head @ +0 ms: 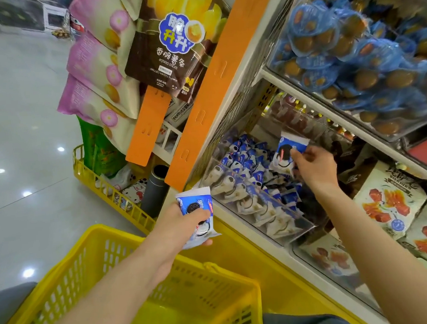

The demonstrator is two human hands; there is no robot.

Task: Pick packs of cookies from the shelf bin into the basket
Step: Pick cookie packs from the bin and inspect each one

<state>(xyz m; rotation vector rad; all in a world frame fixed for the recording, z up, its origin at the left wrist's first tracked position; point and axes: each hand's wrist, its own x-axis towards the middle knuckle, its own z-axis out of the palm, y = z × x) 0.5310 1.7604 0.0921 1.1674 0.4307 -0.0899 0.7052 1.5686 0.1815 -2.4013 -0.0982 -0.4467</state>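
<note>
Head view: left hand [183, 222] at lower centre of frame grips one cookie pack [198, 213], thumb across its front, held above the far rim of the yellow basket [93, 266]. Right hand [313, 165] at centre right pinches a second cookie pack [289, 154] by its lower edge, lifted just over the clear shelf bin [255, 199], which is full of the same blue-and-white packs. Basket sits at bottom of frame.

Two hands [181, 224] [313, 166], two cookie packs [194, 203] [286, 151] held, one yellow basket [96, 230], one clear shelf bin [282, 215], three pink bags [96, 20] [89, 59] [84, 100]
</note>
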